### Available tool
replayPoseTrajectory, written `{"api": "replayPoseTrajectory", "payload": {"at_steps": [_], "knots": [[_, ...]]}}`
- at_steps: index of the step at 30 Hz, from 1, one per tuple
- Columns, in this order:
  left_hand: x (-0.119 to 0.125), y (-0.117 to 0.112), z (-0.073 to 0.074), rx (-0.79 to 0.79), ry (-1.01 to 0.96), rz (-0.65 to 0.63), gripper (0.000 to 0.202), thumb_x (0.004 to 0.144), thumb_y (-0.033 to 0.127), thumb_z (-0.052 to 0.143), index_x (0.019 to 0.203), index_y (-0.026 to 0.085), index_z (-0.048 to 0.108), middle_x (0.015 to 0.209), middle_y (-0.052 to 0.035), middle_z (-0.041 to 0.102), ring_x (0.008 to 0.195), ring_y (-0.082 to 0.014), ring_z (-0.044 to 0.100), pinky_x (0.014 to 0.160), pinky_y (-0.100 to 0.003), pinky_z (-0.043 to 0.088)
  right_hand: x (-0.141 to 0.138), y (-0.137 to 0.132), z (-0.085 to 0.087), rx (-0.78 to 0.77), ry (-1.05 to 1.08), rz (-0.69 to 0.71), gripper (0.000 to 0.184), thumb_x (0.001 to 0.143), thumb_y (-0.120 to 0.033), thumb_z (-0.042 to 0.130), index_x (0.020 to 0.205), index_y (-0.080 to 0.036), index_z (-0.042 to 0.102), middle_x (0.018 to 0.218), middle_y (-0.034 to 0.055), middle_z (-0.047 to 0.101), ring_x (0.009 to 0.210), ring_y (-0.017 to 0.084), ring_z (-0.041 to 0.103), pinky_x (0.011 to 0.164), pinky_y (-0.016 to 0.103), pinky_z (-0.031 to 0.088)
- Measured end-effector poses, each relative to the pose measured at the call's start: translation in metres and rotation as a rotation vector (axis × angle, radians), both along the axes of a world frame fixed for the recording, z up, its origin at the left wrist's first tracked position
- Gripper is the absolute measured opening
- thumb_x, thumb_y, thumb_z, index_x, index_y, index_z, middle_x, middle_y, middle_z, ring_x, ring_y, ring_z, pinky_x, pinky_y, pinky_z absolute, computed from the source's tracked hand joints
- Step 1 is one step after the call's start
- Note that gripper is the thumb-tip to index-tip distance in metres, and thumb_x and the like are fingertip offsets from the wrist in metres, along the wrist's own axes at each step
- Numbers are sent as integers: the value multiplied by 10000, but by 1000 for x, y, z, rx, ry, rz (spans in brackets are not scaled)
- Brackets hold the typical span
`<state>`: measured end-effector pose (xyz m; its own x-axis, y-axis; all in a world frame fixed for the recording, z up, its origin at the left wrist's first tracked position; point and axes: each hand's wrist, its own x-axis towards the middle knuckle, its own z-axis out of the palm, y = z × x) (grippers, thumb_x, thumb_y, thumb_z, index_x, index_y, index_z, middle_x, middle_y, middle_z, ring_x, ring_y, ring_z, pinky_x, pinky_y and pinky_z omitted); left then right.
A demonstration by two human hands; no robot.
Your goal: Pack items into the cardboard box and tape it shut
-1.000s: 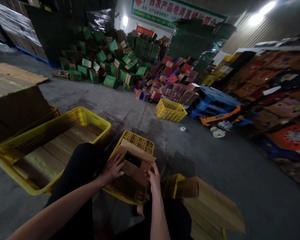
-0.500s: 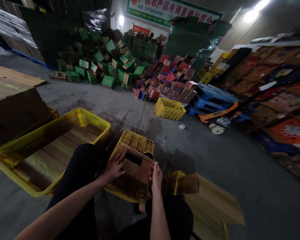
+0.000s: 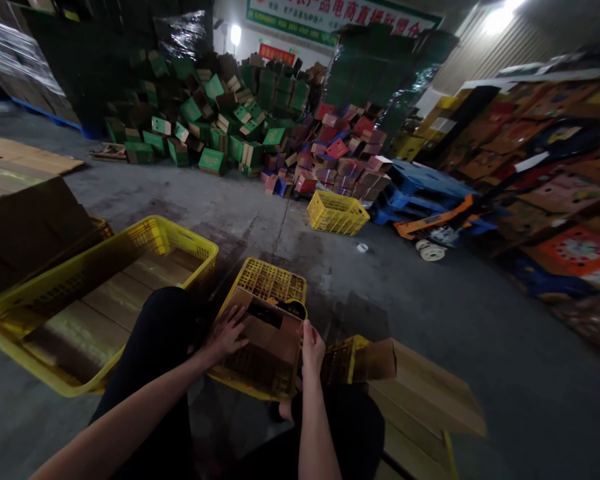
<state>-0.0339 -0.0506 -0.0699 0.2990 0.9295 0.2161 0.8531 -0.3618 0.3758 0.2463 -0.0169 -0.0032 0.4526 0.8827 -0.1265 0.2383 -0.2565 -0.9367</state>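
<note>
Grey floor (image 3: 420, 327) — yellow crates (image 3: 190, 245), white ring (image 3: 362, 247) | middle crate (image 3: 275, 277) — cardboard box (image 3: 267, 339), black object (image 3: 295, 307) alongside

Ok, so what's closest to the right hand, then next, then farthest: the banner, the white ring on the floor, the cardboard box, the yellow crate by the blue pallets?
From the right hand, in the head view:
1. Cardboard box: right at the hand, leftward.
2. White ring: ahead, on the floor.
3. Yellow crate: just beyond the ring.
4. Banner: high at the back.
</note>
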Motion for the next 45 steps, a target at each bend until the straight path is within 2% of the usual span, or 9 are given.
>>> {"api": "replayPoseTrajectory", "payload": {"at_steps": [4, 12, 17, 22, 27, 34, 37, 40, 45], "knots": [[-1, 0, -1, -1, -7, -3, 626, 897, 415, 655, 1482, 229, 526, 1632, -112, 355, 1515, -349, 271, 1196, -537, 293, 0, 0, -3, -26, 28, 5, 724, 739, -761, 610, 1021, -114, 772, 855, 134, 783, 807, 278, 713, 586, 290, 494], [-1, 0, -1, -15, -18, -1, 592, 876, 349, 671, 1445, 225, 568, 1627, -120, 361, 1512, -360, 280, 1187, -563, 305, -1, -8, -6, -40, 57, 63, 734, 736, -759, 611, 1067, -123, 763, 848, 117, 779, 655, 223, 694, 526, 280, 511], [0, -1, 4, -34, -5, 14, 611, 862, 332, 684, 1451, 219, 563, 1623, -121, 368, 1505, -364, 292, 1191, -562, 299, 4, -9, -8, -20, -13, 75, 671, 724, -753, 622, 973, -144, 754, 843, 122, 776, 725, 250, 707, 532, 283, 510], [-1, -1, 7, -44, 11, 2, 595, 878, 349, 664, 1446, 201, 569, 1613, -140, 382, 1497, -379, 296, 1164, -574, 332, 10, -10, -10, -10, -118, 93, 562, 709, -748, 641, 804, -205, 752, 789, 97, 773, 751, 261, 709, 597, 292, 507], [-3, 0, 5, -50, -27, -8, 580, 884, 340, 653, 1443, 211, 572, 1624, -129, 366, 1500, -378, 290, 1166, -578, 334, 11, -11, -9, 4, -182, 126, 638, 711, -806, 592, 804, -196, 753, 790, 106, 772, 740, 253, 699, 616, 288, 494], [-2, -1, 3, -73, -110, 10, 570, 863, 326, 673, 1417, 219, 597, 1617, -117, 382, 1499, -375, 293, 1184, -567, 316, 10, -14, -3, 22, -258, 166, 713, 727, -858, 541, 689, -175, 741, 612, 90, 705, 637, 223, 626, 573, 268, 429], [-1, -1, 5, -62, -154, 13, 572, 867, 335, 666, 1419, 202, 593, 1597, -125, 414, 1489, -381, 308, 1179, -571, 325, 9, -15, -2, 28, -280, 175, 723, 742, -861, 515, 687, -178, 746, 604, 87, 699, 631, 225, 618, 570, 271, 421], [0, 0, 8, -12, -242, 38, 539, 896, 354, 626, 1408, 189, 594, 1532, -126, 505, 1455, -356, 375, 1170, -544, 355, 9, -14, -2, 30, -295, 180, 724, 754, -859, 491, 704, -187, 754, 634, 92, 715, 640, 232, 625, 572, 274, 425], [-4, 6, 16, 82, -501, 208, 344, 944, 353, 547, 1222, 208, 687, 1314, -114, 661, 1299, -298, 544, 1122, -479, 422, 9, -13, -3, 21, -313, 194, 726, 771, -848, 464, 735, -186, 759, 679, 96, 734, 659, 232, 642, 587, 272, 436]]}}
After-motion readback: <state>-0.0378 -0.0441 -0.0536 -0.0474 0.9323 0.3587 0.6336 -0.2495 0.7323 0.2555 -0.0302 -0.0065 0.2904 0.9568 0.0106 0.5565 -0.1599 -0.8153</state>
